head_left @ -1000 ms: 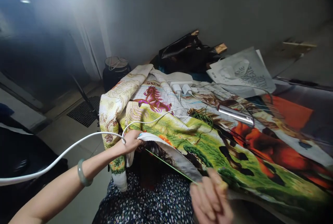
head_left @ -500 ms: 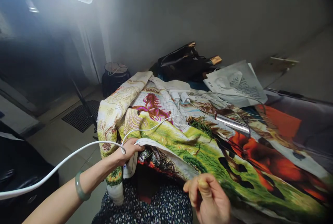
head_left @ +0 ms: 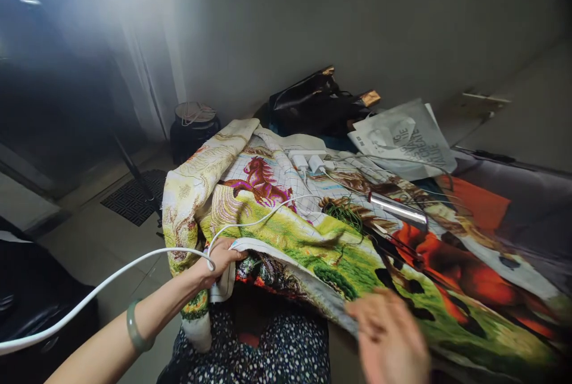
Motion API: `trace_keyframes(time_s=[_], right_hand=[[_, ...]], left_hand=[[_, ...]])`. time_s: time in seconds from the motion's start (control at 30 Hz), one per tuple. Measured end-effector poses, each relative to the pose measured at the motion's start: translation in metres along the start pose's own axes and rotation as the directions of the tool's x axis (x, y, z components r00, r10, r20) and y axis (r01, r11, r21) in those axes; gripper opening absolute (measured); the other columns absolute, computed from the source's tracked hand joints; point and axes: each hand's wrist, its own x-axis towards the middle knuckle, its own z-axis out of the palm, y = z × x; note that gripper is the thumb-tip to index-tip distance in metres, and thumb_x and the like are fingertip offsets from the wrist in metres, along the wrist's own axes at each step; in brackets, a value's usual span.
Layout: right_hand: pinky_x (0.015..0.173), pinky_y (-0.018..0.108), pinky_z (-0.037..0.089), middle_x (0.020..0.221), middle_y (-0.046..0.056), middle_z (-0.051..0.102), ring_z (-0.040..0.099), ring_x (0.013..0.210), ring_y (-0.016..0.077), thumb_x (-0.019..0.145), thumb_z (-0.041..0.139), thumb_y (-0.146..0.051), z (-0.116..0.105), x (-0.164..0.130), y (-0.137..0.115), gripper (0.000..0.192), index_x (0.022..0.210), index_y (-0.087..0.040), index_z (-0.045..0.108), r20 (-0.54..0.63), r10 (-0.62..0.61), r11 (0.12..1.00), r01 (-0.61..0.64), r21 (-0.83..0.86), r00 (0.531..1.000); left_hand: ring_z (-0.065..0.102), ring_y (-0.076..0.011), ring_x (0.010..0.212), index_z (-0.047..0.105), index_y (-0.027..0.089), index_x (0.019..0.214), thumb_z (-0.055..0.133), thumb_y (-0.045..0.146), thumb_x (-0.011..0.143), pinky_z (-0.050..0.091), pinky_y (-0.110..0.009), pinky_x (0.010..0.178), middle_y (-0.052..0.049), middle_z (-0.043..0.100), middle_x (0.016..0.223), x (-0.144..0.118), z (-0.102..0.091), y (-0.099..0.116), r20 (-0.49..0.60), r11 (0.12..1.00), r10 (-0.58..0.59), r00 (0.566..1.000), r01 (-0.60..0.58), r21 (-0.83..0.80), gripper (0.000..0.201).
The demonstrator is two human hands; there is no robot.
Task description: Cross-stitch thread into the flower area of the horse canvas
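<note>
Right now the embroidered cloth (head_left: 313, 241), a big cross-stitch piece with horses and green hills, is draped over the person's lap and spreads away across the bench (head_left: 527, 205) to the right. Its near folded edge runs as a long pale band from the left hand (head_left: 218, 259) down and rightward toward the right hand (head_left: 388, 336), so that edge is the cloth's working axis, lying between the two hands.

The left hand's grip is closed on the cloth's edge at its left end, fingers curled over the fold, forearm reaching in from the lower left with a green bangle (head_left: 134, 327) on the wrist. A white cable (head_left: 111, 274) crosses that wrist and trails over the cloth.

The right hand is blurred, hovering at or just over the lower part of the same edge, fingers loosely spread; whether it pinches a needle or thread cannot be told. It is the nearer hand to the green stitched area.

Beyond the cloth lie a slim lit lamp (head_left: 397, 208), white chargers (head_left: 308, 162), a black bag (head_left: 313, 101) and a printed paper bag (head_left: 402, 137).
</note>
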Motion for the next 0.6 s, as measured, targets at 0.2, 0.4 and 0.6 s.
trace_keyframes(time_s=[0.2, 0.4, 0.6], right_hand=[[0.043, 0.021, 0.043, 0.063, 0.001, 0.06, 0.052, 0.048, 0.0109, 0.076, 0.064, -0.047, 0.084, -0.051, 0.066, 0.032, 0.081, -0.016, 0.058, 0.355, 0.403, 0.915, -0.36, -0.183, 0.843], [0.039, 0.02, 0.04, 0.057, 0.001, 0.056, 0.049, 0.046, 0.0105, 0.069, 0.067, -0.051, 0.102, -0.049, 0.077, 0.039, 0.077, -0.013, 0.068, 0.228, 0.342, 0.912, -0.264, -0.315, 0.912], [0.037, 0.019, 0.034, 0.049, -0.001, 0.054, 0.043, 0.037, 0.0079, 0.072, 0.064, -0.052, 0.106, -0.049, 0.08, 0.044, 0.083, -0.01, 0.069, 0.267, 0.374, 0.905, -0.288, -0.312, 0.888]], left_hand=[[0.037, -0.0141, 0.058, 0.057, 0.018, 0.058, 0.062, 0.028, 0.063, 0.027, -0.028, 0.06, 0.003, 0.047, 0.055, -0.005, -0.001, -0.004, 0.002, 1.0, -0.024, 1.0, 0.024, -0.011, 0.012], [0.034, -0.0135, 0.058, 0.053, 0.018, 0.058, 0.063, 0.033, 0.061, 0.025, -0.027, 0.058, 0.004, 0.042, 0.055, -0.004, 0.0, -0.006, 0.013, 0.999, -0.043, 0.999, 0.043, -0.033, 0.018], [0.032, -0.0125, 0.056, 0.05, 0.018, 0.055, 0.063, 0.033, 0.062, 0.025, -0.027, 0.057, 0.004, 0.04, 0.053, -0.006, 0.001, -0.005, 0.007, 0.997, -0.052, 0.999, 0.052, -0.059, 0.021]])
